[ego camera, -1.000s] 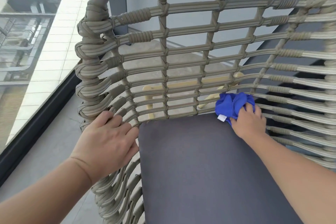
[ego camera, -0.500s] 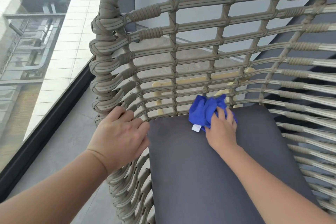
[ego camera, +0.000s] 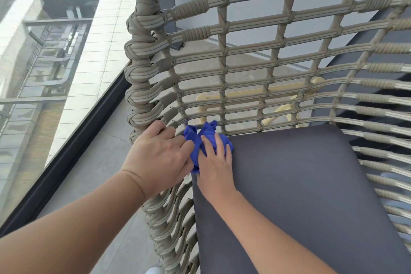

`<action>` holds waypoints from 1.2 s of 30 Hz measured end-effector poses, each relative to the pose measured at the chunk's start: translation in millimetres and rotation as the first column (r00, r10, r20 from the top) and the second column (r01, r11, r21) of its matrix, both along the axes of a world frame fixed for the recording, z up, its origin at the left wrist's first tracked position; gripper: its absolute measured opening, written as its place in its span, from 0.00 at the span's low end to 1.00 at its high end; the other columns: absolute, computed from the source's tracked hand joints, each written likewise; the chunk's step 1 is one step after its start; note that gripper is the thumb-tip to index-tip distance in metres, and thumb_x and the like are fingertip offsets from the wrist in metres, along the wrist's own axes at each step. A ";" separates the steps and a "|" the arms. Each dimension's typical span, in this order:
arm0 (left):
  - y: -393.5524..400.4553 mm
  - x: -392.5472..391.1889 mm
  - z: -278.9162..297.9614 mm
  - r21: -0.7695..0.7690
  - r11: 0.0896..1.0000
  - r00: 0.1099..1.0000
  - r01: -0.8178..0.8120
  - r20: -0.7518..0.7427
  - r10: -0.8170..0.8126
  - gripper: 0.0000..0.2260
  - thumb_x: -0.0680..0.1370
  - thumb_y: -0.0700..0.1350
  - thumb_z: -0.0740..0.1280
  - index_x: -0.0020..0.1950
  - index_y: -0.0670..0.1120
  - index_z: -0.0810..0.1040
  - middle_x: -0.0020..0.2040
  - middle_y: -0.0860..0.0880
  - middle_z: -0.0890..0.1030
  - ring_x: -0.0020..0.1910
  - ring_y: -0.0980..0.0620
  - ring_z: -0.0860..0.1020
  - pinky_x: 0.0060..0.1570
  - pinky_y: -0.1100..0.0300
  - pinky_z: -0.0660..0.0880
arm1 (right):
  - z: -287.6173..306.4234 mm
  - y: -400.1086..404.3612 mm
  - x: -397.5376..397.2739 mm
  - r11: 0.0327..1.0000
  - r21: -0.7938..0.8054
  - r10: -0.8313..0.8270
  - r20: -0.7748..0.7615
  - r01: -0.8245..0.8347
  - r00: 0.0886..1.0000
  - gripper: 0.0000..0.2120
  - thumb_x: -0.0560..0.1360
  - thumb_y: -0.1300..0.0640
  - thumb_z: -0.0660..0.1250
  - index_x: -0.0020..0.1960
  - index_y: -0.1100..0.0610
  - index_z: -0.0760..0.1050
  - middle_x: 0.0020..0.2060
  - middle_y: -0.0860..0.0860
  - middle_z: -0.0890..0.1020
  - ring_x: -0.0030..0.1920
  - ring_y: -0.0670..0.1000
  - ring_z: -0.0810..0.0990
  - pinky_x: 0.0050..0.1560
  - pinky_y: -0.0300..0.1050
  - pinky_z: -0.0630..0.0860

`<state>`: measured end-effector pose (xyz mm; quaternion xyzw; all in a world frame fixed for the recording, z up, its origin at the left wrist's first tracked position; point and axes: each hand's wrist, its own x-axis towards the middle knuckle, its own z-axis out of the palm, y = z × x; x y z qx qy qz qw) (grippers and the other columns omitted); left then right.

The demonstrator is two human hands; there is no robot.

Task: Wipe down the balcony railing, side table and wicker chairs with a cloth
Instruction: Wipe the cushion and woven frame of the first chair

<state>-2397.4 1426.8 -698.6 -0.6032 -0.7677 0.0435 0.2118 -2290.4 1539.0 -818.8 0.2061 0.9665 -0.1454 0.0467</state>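
forearms reach in from the bottom edge, and the two hands now sit side by side at the near-left corner of the seat. the right hand point(ego camera: 214, 163) presses the bunched blue cloth point(ego camera: 201, 140) down with its fingers spread over it, where the dark grey cushion point(ego camera: 300, 184) meets the woven side of the wicker chair point(ego camera: 224, 55). half a second ago that cloth lay near the middle of the cushion's back edge, and a second ago further right against the weave; it has been swept leftward along the back of the seat. the left hand point(ego camera: 159, 158) rests on the chair's left rim as before, fingers loosely curled over the woven strands, its knuckles now just touching the cloth, where earlier the hands were well apart. behind the chair's open lattice a pale yellow piece of furniture point(ego camera: 244, 95) shows on the balcony floor. to the left, the dark base rail of the glass balustrade point(ego camera: 73, 151) runs along the floor edge, with a tiled building face beyond.
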 end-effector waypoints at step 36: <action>-25.2 31.0 -24.2 -0.094 0.957 0.952 0.275 0.165 -0.258 0.20 0.82 0.50 0.52 0.32 0.49 0.68 0.27 0.50 0.70 0.29 0.45 0.70 0.32 0.54 0.71 | 38.0 107.7 38.5 0.970 -0.085 -0.227 0.036 0.229 0.973 0.29 0.78 0.55 0.70 0.77 0.49 0.66 0.77 0.49 0.65 0.77 0.61 0.59 0.68 0.62 0.70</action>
